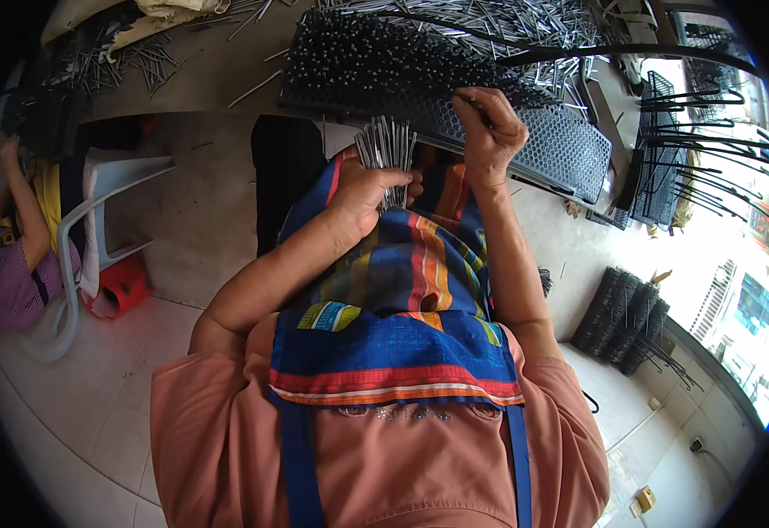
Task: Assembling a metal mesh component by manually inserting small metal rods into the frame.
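A bundle of thin silvery metal rods [386, 145] stands fanned out above my lap, and my left hand [376, 189] is closed round its lower part. My right hand [493, 132] is raised at the near edge of a long perforated tray [565, 150], its fingers pinched together. Whatever it pinches, if anything, is hidden by the fingers. The tray's right part shows bare round holes in a honeycomb pattern. Many dark-tipped rods [358, 66] stand upright across its left and far parts.
Loose rods [525, 26] lie heaped behind the tray. Black hooked rods [710, 136] jut from a rack at the right; dark bundles [622, 321] stand on the floor below. At the left, another person [28, 264] works beside a pale plastic chair [107, 202] and a red stool [120, 289].
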Motion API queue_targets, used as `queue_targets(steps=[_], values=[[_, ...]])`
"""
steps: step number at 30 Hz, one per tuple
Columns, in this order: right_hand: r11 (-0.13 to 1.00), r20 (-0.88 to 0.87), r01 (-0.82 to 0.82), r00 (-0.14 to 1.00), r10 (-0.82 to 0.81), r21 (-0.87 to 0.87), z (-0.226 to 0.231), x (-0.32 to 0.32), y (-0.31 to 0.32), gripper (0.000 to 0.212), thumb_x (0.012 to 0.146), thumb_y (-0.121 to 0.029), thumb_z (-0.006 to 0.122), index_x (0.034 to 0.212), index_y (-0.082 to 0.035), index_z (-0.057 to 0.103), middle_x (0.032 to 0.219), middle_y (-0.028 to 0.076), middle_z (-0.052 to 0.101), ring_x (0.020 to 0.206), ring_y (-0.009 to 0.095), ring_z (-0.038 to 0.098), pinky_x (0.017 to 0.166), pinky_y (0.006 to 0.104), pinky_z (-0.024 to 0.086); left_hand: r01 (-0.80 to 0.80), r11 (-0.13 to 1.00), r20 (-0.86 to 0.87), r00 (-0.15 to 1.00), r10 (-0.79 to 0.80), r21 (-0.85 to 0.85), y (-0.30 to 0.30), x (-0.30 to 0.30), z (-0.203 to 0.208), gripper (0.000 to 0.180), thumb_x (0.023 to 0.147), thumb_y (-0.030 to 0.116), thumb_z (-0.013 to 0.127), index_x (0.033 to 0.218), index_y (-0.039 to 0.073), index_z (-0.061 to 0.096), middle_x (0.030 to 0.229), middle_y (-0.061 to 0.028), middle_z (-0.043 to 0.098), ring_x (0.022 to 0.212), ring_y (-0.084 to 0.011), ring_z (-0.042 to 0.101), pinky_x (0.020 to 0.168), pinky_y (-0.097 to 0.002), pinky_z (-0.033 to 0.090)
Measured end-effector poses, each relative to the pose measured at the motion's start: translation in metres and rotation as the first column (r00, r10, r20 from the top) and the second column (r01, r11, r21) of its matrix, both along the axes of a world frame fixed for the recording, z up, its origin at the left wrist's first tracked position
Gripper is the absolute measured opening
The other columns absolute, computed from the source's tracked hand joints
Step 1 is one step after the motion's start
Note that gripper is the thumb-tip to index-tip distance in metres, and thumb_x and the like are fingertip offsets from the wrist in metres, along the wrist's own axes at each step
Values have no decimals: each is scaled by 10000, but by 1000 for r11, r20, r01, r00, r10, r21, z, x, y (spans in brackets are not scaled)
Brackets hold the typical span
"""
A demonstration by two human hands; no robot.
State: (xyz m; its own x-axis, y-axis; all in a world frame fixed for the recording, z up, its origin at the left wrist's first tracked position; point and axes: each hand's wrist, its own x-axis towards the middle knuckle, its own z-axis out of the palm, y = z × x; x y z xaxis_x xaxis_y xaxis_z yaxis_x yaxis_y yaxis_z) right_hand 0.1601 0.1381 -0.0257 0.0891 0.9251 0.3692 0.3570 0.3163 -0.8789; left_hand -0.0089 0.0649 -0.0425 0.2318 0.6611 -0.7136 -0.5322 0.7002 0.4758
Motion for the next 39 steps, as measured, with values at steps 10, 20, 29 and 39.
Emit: queue_targets(steps=[10, 20, 29, 39], values=[[980, -216, 175, 957, -191, -93, -20, -1, -10, 109, 813, 54, 681, 888, -13, 723, 835, -8, 669, 698, 38, 552, 594, 176, 411, -42, 999, 1, 999, 42, -11, 2, 4, -3, 230, 787, -68, 636, 1008, -6, 626, 843, -161, 711, 666, -245, 704, 541, -333, 571], [994, 105, 112, 988, -111, 0, -20, -5, -1, 101, 773, 27, 733, 870, 0, 722, 783, 7, 660, 661, 47, 562, 594, 199, 446, -33, 999, -69, 997, 33, 10, 2, 7, 1, 189, 796, -74, 615, 981, -43, 640, 829, -168, 703, 674, -250, 693, 566, -350, 569], [994, 320, 101, 941, -108, 38, 2, -11, 17, 103, 755, 0, 734, 855, -23, 735, 708, 54, 656, 616, 97, 619, 574, 220, 461, -26, 997, 6, 1000, 26, -70, 5, 1, -5, 161, 802, -45, 642, 964, -44, 642, 838, -165, 702, 698, -244, 691, 597, -357, 567], [995, 452, 98, 887, -91, 10, 1, -2, 15, 136, 793, -83, 730, 914, -22, 739, 770, 72, 707, 635, 114, 646, 605, 243, 489, -4, 999, 81, 997, 8, -49, 5, 0, 3, 192, 807, -42, 639, 998, -61, 644, 856, -167, 700, 732, -238, 689, 628, -363, 567]])
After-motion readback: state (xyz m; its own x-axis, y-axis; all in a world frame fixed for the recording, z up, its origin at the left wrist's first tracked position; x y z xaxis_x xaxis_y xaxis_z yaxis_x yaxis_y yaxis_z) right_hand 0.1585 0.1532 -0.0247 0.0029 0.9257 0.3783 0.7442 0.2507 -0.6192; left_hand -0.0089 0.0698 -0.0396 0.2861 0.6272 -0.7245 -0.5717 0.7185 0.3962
